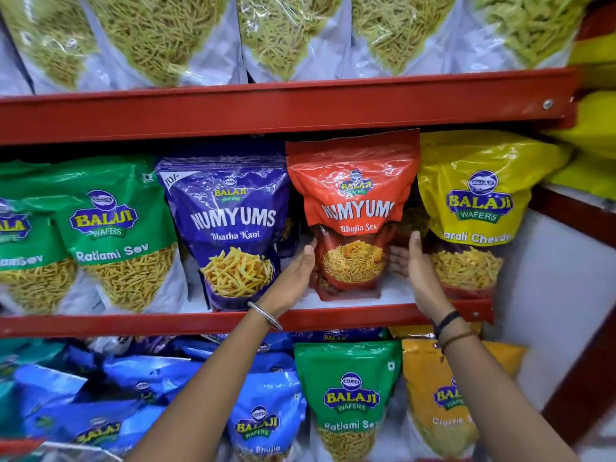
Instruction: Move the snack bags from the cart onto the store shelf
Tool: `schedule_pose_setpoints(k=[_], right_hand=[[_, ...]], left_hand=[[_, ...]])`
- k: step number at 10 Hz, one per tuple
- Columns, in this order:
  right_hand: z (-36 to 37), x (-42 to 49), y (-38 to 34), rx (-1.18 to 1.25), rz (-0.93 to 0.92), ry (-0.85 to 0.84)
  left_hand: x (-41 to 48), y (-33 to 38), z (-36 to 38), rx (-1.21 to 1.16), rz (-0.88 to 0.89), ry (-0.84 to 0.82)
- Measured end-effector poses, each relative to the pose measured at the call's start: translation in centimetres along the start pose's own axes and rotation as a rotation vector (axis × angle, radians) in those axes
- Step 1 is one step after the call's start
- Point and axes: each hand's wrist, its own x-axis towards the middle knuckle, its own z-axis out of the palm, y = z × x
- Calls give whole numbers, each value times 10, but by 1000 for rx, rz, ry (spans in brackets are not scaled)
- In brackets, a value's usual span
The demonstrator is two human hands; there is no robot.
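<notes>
A red Numyums Bhujia Sev snack bag (353, 201) stands upright on the middle red shelf (350, 315), between a purple Numyums bag (230, 225) and a yellow Balaji bag (476, 208). My left hand (295, 276) holds the red bag's lower left edge, with the thumb in front and the fingers behind it. My right hand (415, 266) is flat and spread beside the bag's lower right edge, palm facing it; I cannot tell if it touches. The cart is out of view.
Green Ratlami Sev bags (110, 228) fill the middle shelf's left part. Clear sev bags (160, 38) line the top shelf. Below are blue bags (260, 418), a green bag (350, 395) and an orange bag (440, 401). A white wall panel (550, 295) closes the right side.
</notes>
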Motion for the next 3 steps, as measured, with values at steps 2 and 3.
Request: schedule_pose_setpoints(k=[2,3], right_hand=[[-20,-21,-1,31,-22,-12],[-21,-31,-6,73,10,-18]], left_hand=[[-25,6,0,84,-51,-20],[-31,5,4,20,-47,-3]])
